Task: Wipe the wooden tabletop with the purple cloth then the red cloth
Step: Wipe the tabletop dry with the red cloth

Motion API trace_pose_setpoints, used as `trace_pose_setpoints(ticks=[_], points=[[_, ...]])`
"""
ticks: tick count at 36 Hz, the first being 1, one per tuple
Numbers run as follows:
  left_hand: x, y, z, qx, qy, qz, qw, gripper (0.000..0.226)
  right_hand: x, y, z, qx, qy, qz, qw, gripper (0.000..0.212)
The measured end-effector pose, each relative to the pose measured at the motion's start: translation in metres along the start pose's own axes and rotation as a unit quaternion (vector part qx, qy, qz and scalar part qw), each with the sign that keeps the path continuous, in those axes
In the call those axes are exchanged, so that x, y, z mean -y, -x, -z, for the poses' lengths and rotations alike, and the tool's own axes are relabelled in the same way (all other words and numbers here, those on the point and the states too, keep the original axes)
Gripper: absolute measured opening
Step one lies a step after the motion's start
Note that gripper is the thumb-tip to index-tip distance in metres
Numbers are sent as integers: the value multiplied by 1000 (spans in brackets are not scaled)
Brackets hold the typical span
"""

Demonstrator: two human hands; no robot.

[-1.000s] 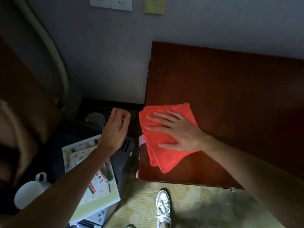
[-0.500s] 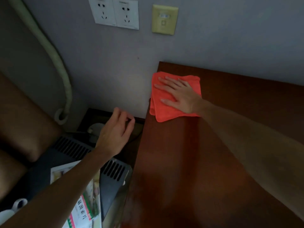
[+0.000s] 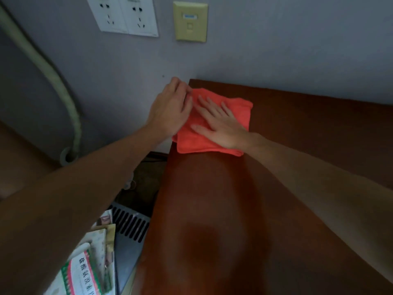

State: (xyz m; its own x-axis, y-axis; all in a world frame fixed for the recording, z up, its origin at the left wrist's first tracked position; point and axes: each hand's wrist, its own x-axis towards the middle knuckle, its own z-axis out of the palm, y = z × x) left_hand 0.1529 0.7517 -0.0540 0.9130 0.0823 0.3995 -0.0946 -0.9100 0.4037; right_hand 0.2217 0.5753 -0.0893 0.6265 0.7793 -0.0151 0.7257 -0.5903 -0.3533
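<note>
Head view: red cloth (image 3: pixel 214 133) at counter (image 3: pixel 212 209) far-left corner by the wall. Right hand (image 3: pixel 221 126) pressed flat on it, grip spread. Left hand (image 3: pixel 172 109) at cloth's left edge, grip curled; pinch unclear.

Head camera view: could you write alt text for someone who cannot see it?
A person's right hand lies flat on a folded red cloth at the far left corner of a wooden tabletop, while the left hand touches the cloth's left edge. Wall sockets are on the grey wall above.
</note>
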Motion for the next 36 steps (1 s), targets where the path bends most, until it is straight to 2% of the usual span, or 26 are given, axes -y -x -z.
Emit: trace_pose_setpoints(ticks=[3,5,6,8,10,11,15,19,23,26,28,32,34,36], points=[[-1,-22,-12,44,-32,9,999,34,-6,12,18,-124,-141,-55,981,75],[0,-35,-19,109,-64,11,992,41,-15,14,36,-172,-116,-134,969,72],[0,-41,-21,144,-76,10,987,48,-19,13,44,-160,-87,-168,969,71],[-3,-53,-26,208,-72,18,975,63,-25,10,55,-89,-40,-208,973,73],[-3,-63,-29,258,-46,38,964,74,-24,5,58,-12,7,-216,976,74],[-3,-68,-29,271,-41,43,961,77,-25,2,57,2,28,-215,976,73],[1,-90,-22,305,-77,44,948,89,-28,-7,56,-37,9,-257,966,74],[-6,-102,-20,349,-113,25,930,69,-37,-11,54,-4,34,-317,948,84],[-10,-93,-22,310,-145,14,940,58,-44,-16,58,2,-19,-307,952,91],[-14,-95,-3,297,-81,30,951,51,-40,-22,79,-7,-56,-284,957,90],[-21,-102,21,258,-53,29,964,46,-36,-23,103,-57,-66,-254,963,85],[-35,-106,76,130,5,0,992,39,-19,-8,152,-202,-52,-162,965,61],[-39,-97,89,89,7,-37,995,38,-12,7,159,-236,-52,-108,964,55],[-40,-83,88,75,-23,-71,994,44,-9,20,153,-229,-35,-76,970,56]])
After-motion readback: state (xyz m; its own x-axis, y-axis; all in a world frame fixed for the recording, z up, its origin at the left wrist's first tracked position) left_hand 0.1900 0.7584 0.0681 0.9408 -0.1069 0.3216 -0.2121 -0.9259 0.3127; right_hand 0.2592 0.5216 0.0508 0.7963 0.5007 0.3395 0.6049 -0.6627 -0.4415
